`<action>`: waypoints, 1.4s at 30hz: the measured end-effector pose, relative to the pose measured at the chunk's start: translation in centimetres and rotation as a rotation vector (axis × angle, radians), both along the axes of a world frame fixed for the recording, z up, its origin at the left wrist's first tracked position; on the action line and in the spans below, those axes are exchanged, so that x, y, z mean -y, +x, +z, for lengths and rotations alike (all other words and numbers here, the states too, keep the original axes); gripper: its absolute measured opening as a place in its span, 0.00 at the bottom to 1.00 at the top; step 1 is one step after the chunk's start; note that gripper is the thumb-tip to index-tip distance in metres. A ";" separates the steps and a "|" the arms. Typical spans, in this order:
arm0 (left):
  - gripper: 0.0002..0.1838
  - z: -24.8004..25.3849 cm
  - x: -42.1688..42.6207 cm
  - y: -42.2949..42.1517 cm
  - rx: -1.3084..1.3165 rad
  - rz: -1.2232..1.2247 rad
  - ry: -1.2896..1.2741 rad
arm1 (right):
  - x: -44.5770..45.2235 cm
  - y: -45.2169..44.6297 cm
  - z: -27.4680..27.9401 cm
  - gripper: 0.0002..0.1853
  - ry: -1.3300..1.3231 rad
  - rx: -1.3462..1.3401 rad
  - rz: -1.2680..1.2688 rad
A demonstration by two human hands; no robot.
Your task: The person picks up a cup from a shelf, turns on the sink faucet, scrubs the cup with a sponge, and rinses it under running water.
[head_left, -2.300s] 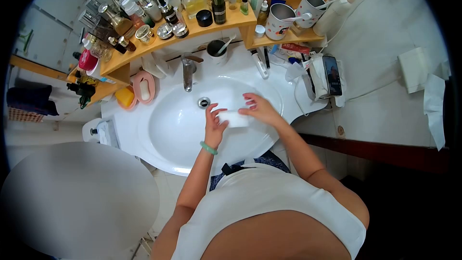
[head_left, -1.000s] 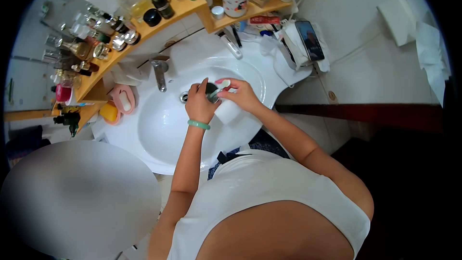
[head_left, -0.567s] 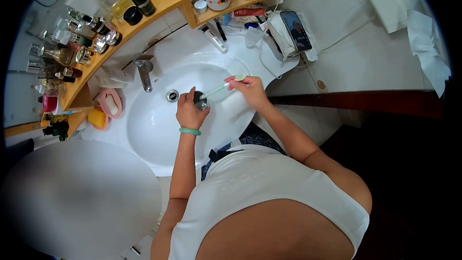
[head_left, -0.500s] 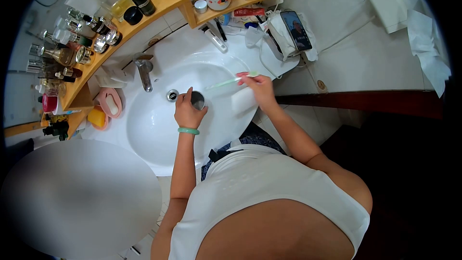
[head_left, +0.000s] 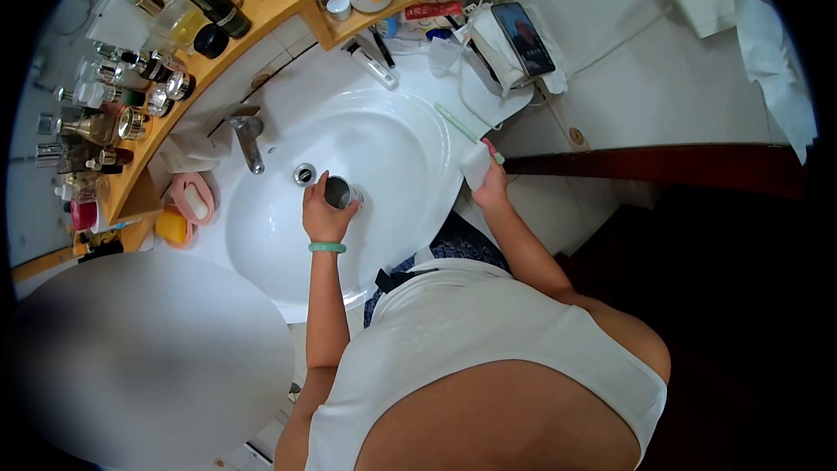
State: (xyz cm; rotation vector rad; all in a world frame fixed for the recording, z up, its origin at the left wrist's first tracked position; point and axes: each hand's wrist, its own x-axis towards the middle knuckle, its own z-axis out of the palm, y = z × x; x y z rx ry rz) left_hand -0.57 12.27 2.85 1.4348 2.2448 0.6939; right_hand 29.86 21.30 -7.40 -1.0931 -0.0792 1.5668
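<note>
My left hand (head_left: 325,211), with a green bangle (head_left: 327,247) at its wrist, is wrapped round a cup (head_left: 338,193) with a dark inside. The cup is over the white sink basin (head_left: 261,235), right of the drain (head_left: 304,174). At the basin's right edge my right hand (head_left: 493,183) is closed on a light green toothbrush (head_left: 456,121), which points up and left. A white, pale piece (head_left: 475,164) is also at these fingers; whether it is cloth, tissue or something firmer I cannot tell.
A tap (head_left: 248,141) stands at the back of the basin. Bottles and jars crowd the wooden shelf (head_left: 253,44). Pink soap dishes (head_left: 190,196) are at the left. A phone (head_left: 523,39) leans on a white packet at the right. A large blurred round shape (head_left: 157,358) covers the lower left.
My right hand has moved right and down, away from the cup, and the toothbrush has swung to point up-left. My left hand still holds the cup. The view has shifted slightly.
</note>
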 end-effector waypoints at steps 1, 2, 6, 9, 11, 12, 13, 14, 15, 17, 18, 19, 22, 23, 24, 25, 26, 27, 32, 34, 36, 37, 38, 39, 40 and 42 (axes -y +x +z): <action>0.40 -0.2 0.0 0.0 0.000 -0.007 0.027 | -0.1 -0.2 -0.2 0.16 -0.042 0.036 -0.042; 0.40 -0.3 -0.1 0.0 -0.001 -0.014 0.054 | -0.1 -0.4 -0.4 0.15 -0.084 0.072 -0.083; 0.40 -0.4 -0.1 -0.2 0.015 -0.022 0.089 | 0.1 -0.9 -0.4 0.15 -0.053 0.165 -0.071; 0.39 -0.8 0.0 -0.3 0.100 -0.008 0.119 | 0.3 -0.9 -1.9 0.16 -0.033 0.262 -0.102; 0.42 -1.3 0.3 -0.4 0.062 0.037 0.207 | 0.2 -1.3 -1.2 0.17 -0.104 0.235 -0.110; 0.42 -1.3 0.4 -0.4 0.062 0.046 0.206 | 0.3 -1.4 -1.1 0.17 -0.105 0.237 -0.101; 0.44 -1.4 0.3 -0.4 0.085 0.076 0.235 | 0.3 -1.4 -1.1 0.17 -0.105 0.223 -0.086; 0.47 -1.4 0.3 -0.4 0.109 0.103 0.265 | 0.3 -1.3 -1.0 0.18 -0.106 0.209 -0.073; 0.47 -1.5 0.4 -0.3 0.111 0.105 0.264 | 0.5 -1.2 -0.9 0.18 -0.106 0.212 -0.071; 0.47 -1.7 0.4 -0.3 0.077 0.187 0.365 | 0.7 -0.9 -0.7 0.17 -0.202 0.168 -0.017; 0.47 -1.7 0.4 -0.3 0.080 0.190 0.367 | 0.9 -0.6 -0.7 0.17 -0.200 0.170 -0.016; 0.46 -1.7 0.5 -0.3 0.089 0.227 0.363 | 1.2 -0.2 -0.9 0.16 -0.193 0.122 0.043; 0.43 -2.1 0.7 -0.8 0.074 0.275 0.382 | 2.4 0.2 0.7 0.15 -0.179 0.024 0.139; 0.41 -2.3 0.9 -1.1 0.048 0.275 0.403 | 2.8 0.1 1.5 0.15 -0.174 -0.031 0.168; 0.41 -2.5 1.0 -1.4 0.050 0.283 0.402 | 3.1 0.2 1.9 0.15 -0.175 -0.027 0.175; 0.41 -2.7 1.2 -1.7 0.088 0.297 0.386 | 3.4 0.4 2.2 0.15 -0.230 -0.008 0.213; 0.41 -2.9 1.4 -2.0 0.127 0.309 0.371 | 3.6 0.5 2.4 0.15 -0.284 0.012 0.249; 0.41 -3.2 1.6 -2.2 0.131 0.312 0.370 | 3.8 0.5 2.4 0.15 -0.286 0.017 0.251; 0.39 -3.8 2.4 -3.0 0.133 0.355 0.351 | 4.2 1.0 0.4 0.15 -0.240 -0.101 0.326; 0.39 -4.0 2.7 -3.2 0.145 0.356 0.347 | 4.1 0.8 -0.5 0.14 -0.234 -0.110 0.292; 0.39 -4.1 3.1 -3.3 0.155 0.358 0.344 | 3.9 0.9 -1.9 0.14 -0.228 -0.121 0.259; 0.39 -4.3 3.2 -3.4 0.164 0.361 0.341 | 3.7 1.1 -2.8 0.13 -0.236 -0.115 0.234; 0.39 -4.4 3.3 -3.5 0.174 0.363 0.338 | 3.6 1.4 -3.6 0.12 -0.245 -0.109 0.209; 0.39 -4.3 3.3 -3.5 0.174 0.364 0.338 | 3.4 1.2 -2.5 0.12 -0.244 -0.108 0.210; 0.40 -4.3 3.4 -3.5 0.168 0.370 0.334 | 3.1 0.6 -0.2 0.11 -0.299 -0.031 0.167; 0.41 -4.3 3.4 -3.5 0.164 0.377 0.331 | 2.7 1.3 0.4 0.11 -0.351 0.048 0.124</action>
